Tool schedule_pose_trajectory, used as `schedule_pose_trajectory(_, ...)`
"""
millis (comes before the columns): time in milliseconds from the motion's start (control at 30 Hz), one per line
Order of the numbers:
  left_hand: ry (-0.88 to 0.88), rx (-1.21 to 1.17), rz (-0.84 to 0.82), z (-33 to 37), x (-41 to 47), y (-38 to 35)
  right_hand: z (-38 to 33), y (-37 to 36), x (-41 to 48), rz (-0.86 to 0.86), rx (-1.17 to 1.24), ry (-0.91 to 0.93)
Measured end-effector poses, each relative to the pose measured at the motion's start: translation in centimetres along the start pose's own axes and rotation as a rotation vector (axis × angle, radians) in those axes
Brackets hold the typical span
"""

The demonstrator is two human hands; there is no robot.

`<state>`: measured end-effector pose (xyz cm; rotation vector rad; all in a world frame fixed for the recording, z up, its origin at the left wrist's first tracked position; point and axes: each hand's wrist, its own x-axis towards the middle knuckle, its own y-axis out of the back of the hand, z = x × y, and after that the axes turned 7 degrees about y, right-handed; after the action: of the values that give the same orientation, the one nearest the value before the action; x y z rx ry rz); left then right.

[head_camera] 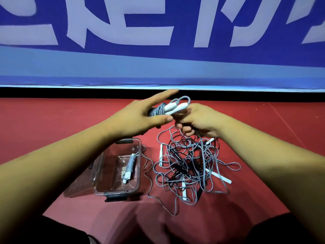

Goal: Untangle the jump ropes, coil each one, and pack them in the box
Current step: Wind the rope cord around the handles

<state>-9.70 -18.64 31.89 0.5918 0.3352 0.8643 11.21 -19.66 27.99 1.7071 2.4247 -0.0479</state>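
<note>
Seated on a red floor mat (52, 124), arms out over the work. Held up between both hands: a coiled grey jump rope (159, 110), its two white handles (173, 108) lying side by side on top of the wraps. Left hand (139, 118) mostly open, fingers stretched, thumb and palm steadying the coil's end. Right hand (200, 123) curled shut around the handle end, with a dark strand trailing down from it into the pile.

Below, slightly left: a clear plastic box (135, 188), lid off, one wrapped grey rope (130, 166) already inside. To the right: a loose tangle of grey and black ropes (191, 169), white handles poking out.

Probably light, limp cord, springy enough to unwind if released; handles rigid and smooth. Best gripped across the wraps and handles together, pinching the bundle closed. Risk: trailing strand dragging the tangle along.
</note>
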Motion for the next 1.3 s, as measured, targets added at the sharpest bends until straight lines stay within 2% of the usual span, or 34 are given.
schedule_pose_trajectory(100, 0.049, -0.055, 0.042, -0.7, 0.5, 0.2, 0.2, -1.0, -0.1, -0.025, -0.107, -0.012)
schedule_pose_trajectory(167, 0.11, -0.025, 0.107, -1.3, 1.0, 0.7, -0.1, -1.7, -0.3, 0.013, -0.287, -0.004)
schedule_pose_trajectory(267, 0.148, 0.169, 0.183, -2.2, 1.6, 1.6, -1.1, -2.6, -0.5, 0.053, -0.583, 0.06)
schedule_pose_trajectory(333, 0.161, 0.334, 0.202, -2.7, 1.8, 1.7, -1.7, -3.4, -0.5, 0.017, -0.72, 0.082)
schedule_pose_trajectory(500, 0.226, 0.638, 0.143, -3.3, 2.0, 1.2, -2.0, -4.9, -0.6, -0.046, -0.971, 0.07)
schedule_pose_trajectory(633, 0.234, 0.811, 0.118, -2.8, 1.9, 1.1, -3.0, -5.1, -0.7, 0.01, -0.909, 0.011)
schedule_pose_trajectory(733, 0.242, 0.818, 0.056, -2.4, 1.8, 1.1, -3.4, -4.9, -0.8, 0.037, -0.824, -0.005)
schedule_pose_trajectory(900, 0.193, 0.844, -0.106, -2.6, 1.4, 0.4, -3.2, -3.9, -1.4, -0.1, -0.971, 0.147)
schedule_pose_trajectory(1067, 0.12, 0.865, -0.249, -1.6, 0.9, -1.2, -3.3, -2.8, -1.1, -0.015, -0.956, 0.256)
schedule_pose_trajectory(1167, 0.087, 0.725, -0.259, -1.1, 0.7, -1.5, -3.2, -2.0, -1.0, 0.019, -0.854, 0.274)
schedule_pose_trajectory(1300, 0.117, 0.244, -0.257, -1.1, 0.2, -0.8, -2.7, -0.8, -0.7, 0.099, -0.68, 0.26)
